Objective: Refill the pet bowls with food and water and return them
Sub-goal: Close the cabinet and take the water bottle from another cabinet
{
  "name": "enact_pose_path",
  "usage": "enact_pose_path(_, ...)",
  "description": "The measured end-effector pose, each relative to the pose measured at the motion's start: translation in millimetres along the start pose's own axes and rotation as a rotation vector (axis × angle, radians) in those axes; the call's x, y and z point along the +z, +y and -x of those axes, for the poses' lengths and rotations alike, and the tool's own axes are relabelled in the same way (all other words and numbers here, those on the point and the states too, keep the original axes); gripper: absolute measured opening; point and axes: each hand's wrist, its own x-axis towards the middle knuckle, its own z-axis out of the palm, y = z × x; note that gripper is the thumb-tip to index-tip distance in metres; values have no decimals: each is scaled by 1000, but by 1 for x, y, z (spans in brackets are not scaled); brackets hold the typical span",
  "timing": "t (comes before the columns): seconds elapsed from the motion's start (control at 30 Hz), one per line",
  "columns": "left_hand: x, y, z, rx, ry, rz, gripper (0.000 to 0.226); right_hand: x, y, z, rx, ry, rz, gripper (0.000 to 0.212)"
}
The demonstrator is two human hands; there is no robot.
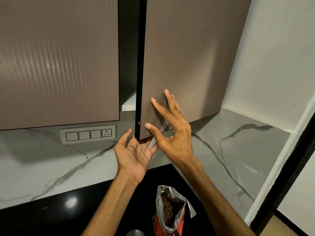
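Pressing flat on the cabinet door [179, 62]: right hand [172, 132] has its fingers spread and straight against the outer face near the lower free corner, thumb tip close to the dark edge. Grip is wide, holding nothing. Left hand [134, 150] sits palm-up just under that same corner, fingers relaxed and apart, thumb up beside the door's edge. Also wide; I can't tell if the fingertips actually touch the underside, since the door corner hides them.

Door stands ajar, edge-on to me, long axis vertical. A dark gap shows between it and the neighbouring closed door [58, 62], with a sliver of white shelf [128, 103] inside. I can't see anything stored in there.

Relation that matters: food bag [170, 213] is straight below the hands, well apart from both, standing upright on the black surface [71, 212]. Top is torn open, brown kibble visible inside, mouth facing up toward me. It lies between the two forearms, slightly toward the right one, so the right hand is the nearer pick once it leaves the door. A metal rim [135, 233] shows at the bottom edge just left of the bag; probably a bowl, but too cropped to confirm.

My read: cabinet handling step, food not yet poured. Next move means dropping a hand straight down to the bag; open top makes tipping the risk.

Switch plate [87, 134] on the marble backsplash, left of the hands.
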Motion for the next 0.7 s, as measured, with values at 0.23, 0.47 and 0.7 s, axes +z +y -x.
enact_pose_path(0.23,-5,4,-10,79,74,152,62,28,15,-5,6,-17,95,66)
enact_pose_path(0.47,-9,11,-19,110,113,162,62,52,29,-12,-8,-15,141,65)
enact_pose_path(0.7,-6,19,-29,145,141,196,68,69,40,-18,-21,-8,200,63)
